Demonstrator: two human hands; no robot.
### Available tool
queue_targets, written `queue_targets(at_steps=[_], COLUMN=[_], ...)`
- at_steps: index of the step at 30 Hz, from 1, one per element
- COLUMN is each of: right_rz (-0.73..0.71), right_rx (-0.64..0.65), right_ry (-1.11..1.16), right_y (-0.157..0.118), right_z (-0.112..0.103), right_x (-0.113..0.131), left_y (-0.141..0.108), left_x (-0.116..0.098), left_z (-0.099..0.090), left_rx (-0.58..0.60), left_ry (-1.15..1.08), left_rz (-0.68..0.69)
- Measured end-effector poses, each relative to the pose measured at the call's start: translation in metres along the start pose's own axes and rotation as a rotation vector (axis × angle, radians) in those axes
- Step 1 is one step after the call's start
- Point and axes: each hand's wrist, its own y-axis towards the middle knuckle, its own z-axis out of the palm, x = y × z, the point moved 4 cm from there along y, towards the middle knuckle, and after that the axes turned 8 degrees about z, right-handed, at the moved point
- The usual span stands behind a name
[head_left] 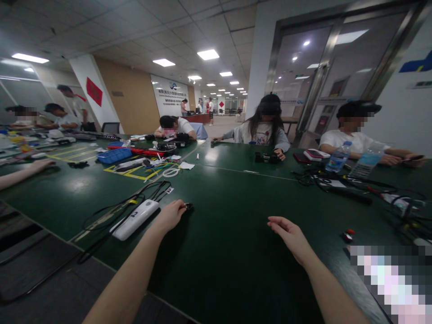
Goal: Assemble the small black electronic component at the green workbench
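My left hand (173,214) rests low over the green table (229,252), its fingertips closed on a small dark, shiny object (188,206). Too little of that object shows to tell its kind. Just left of this hand lies a white power bank-like block (137,220) marked with a 2, with black cables beside it. My right hand (286,231) hovers over or rests on the table farther right; its fingers are stretched out and nothing is in them. To its right sits a small black and red object (348,235).
A blue tray (114,155), coiled white cable (170,173) and loose wires lie at the left. Water bottles (338,157) and tangled black cables (324,180) stand or lie at the right. Across the table a person (266,126) touches a black device (266,157). Other people sit around.
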Motion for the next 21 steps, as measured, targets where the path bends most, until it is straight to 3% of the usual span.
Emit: queue_targets(at_steps=[9,16,21], right_rz=[0.005,-0.046,-0.029], right_rx=[0.004,-0.009,0.0], right_ry=[-0.004,-0.002,-0.012], right_y=[0.0005,0.0058,0.0079], right_z=[0.0006,0.0,-0.0006], right_x=[-0.0002,-0.0051,-0.008], left_y=[-0.0001,0.0011,0.0011], left_x=[0.0003,0.0071,0.0065], left_z=[-0.0015,0.0002,-0.002], left_rx=[0.023,0.02,0.014], left_ry=[-0.015,-0.025,-0.029], left_rz=[0.008,-0.127,-0.123])
